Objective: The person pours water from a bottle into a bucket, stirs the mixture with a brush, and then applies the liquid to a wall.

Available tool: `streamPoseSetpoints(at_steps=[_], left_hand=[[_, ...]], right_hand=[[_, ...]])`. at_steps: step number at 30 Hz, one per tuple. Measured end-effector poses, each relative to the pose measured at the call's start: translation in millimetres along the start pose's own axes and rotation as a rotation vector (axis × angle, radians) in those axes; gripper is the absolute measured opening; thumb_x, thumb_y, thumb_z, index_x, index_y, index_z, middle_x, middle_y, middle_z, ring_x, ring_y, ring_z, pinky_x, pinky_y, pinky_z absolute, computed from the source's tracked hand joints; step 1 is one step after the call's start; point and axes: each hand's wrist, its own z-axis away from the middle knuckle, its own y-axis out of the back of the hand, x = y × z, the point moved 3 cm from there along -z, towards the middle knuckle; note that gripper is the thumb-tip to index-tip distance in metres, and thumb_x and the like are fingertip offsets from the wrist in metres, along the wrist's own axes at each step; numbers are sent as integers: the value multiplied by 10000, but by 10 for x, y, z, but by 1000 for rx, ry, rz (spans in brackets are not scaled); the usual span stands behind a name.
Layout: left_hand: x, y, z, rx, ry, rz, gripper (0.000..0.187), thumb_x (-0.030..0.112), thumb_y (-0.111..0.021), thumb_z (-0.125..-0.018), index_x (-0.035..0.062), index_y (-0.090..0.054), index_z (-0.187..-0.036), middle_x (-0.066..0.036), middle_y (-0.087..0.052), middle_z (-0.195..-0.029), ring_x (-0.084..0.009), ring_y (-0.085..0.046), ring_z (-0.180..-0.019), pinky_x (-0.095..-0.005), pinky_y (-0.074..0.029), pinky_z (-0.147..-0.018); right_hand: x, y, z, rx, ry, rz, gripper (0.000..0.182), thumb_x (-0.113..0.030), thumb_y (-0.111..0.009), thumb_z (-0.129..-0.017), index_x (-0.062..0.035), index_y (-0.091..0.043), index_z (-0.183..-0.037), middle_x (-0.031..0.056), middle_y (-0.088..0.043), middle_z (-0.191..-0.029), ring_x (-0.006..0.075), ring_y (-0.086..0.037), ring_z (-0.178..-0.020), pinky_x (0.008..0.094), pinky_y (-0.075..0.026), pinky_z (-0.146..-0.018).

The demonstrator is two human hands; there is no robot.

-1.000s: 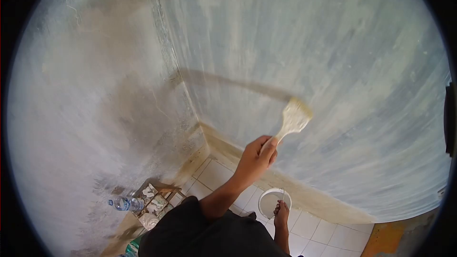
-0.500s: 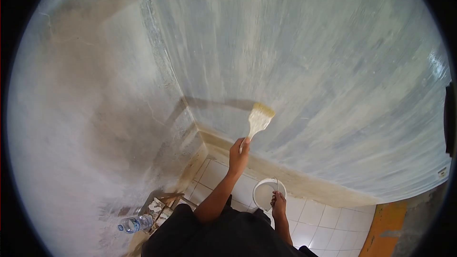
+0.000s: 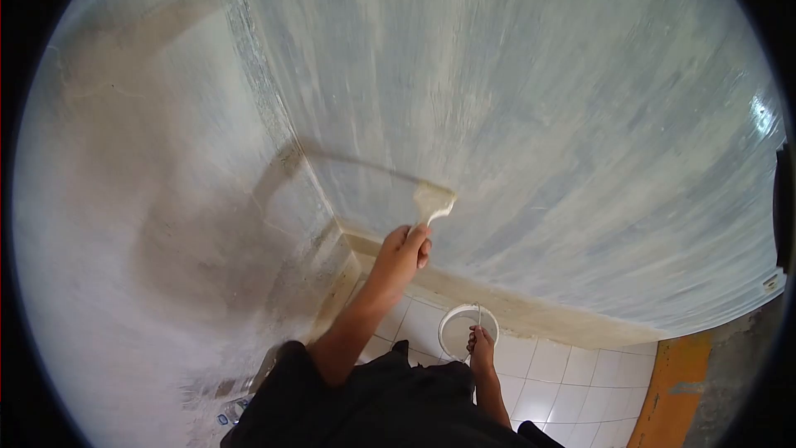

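Observation:
My left hand (image 3: 406,246) is closed around the handle of a wide, pale paintbrush (image 3: 434,203). The bristles point up and appear to touch the grey-white streaked wall (image 3: 531,116), where the brush's shadow meets them. Lower down, my right hand (image 3: 482,348) grips the thin wire handle of a white bucket (image 3: 443,332). The bucket is near the foot of the wall, with pale contents inside, partly hidden by my hand.
A second wall (image 3: 191,224) meets the streaked one at a corner on the left. White tiles (image 3: 539,382) cover the floor. An orange panel (image 3: 676,390) stands at the lower right. A plastic bottle (image 3: 236,409) shows at lower left, partly behind my dark clothing.
My left hand has moved slightly up and left, bringing the brush against the wall at a flatter angle. My sleeve now hides more of the bottle. The right hand keeps its grip.

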Motion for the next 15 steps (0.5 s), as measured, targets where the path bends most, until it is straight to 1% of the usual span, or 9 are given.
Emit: streamPoseSetpoints(at_steps=[2, 5, 8, 11, 12, 15], left_hand=[[535, -192, 194, -71, -22, -12, 311, 261, -510, -1015, -33, -587, -1077, 15, -491, -764, -70, -415, -655, -207, -348, -606], [1064, -396, 410, -124, -115, -7, 357, 268, -499, -1020, -51, -580, -1157, 17, -480, -764, -65, -407, -666, -206, -340, -612], [1517, -589, 617, -169, -285, -52, 376, 274, -498, -1025, -57, -575, -1186, 28, -456, -742, -53, -386, -645, -202, -322, -588], [1757, -655, 537, -194, -483, -71, 382, 287, -503, -1026, -49, -575, -1194, 41, -431, -723, -41, -360, -620, -195, -301, -567], [1775, -664, 453, -162, -495, -90, 389, 306, -497, -1030, -40, -579, -1189, 53, -409, -698, -35, -339, -603, -191, -283, -548], [1498, -547, 191, -106, -478, -139, 409, 352, -487, -1035, -25, -586, -1158, 59, -397, -687, -30, -336, -606, -193, -279, -541]], right_hand=[[4, -46, 3, 9, 5, 2, 236, -250, -504, -1025, -40, -604, -986, -54, -431, -684, 31, -365, -540, 201, -289, -476], [55, -29, -29, 3, -6, -18, 202, -244, -521, -1022, -59, -597, -991, -44, -447, -707, 44, -380, -556, 203, -313, -491], [121, -43, 26, 15, -5, -30, 198, -240, -519, -1022, -59, -596, -994, -47, -455, -719, 39, -384, -563, 201, -318, -491], [122, -213, -50, -2, 19, -30, 200, -241, -519, -1021, -58, -596, -994, -47, -457, -716, 39, -382, -560, 202, -318, -489], [164, -213, -1, 5, 21, -28, 202, -242, -520, -1021, -57, -596, -994, -47, -457, -714, 39, -380, -559, 202, -318, -488], [204, -261, -19, 22, -11, -20, 211, -254, -522, -1021, -58, -596, -994, -50, -455, -705, 39, -373, -551, 204, -318, -488]])
